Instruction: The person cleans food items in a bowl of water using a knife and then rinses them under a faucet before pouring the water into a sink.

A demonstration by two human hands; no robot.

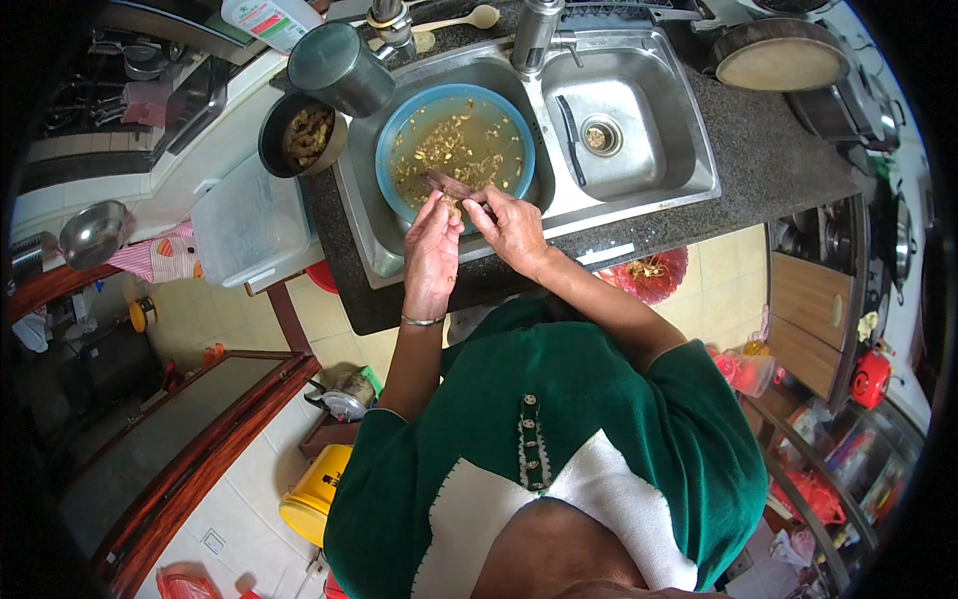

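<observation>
Over the near edge of a blue basin (382,153), my left hand (429,266) holds a small knobbly brown piece (451,204), perhaps a root such as ginger. My right hand (515,230) grips a knife whose dark blade (445,182) lies against or just above that piece; the fingers partly cover both. Murky water fills the basin, and many pale and brown scraps (441,142) float in it. Left of the basin, a dark pot (269,138) contains several brown knobbly pieces (308,136).
The basin stands in the left bowl of a steel double sink (625,90). A black slim utensil (571,142) lies in the right bowl. A faucet (535,37) rises behind the divider. A grey-green canister (340,71) stands at the back left. Below the counter is a red bowl (670,273) with scraps.
</observation>
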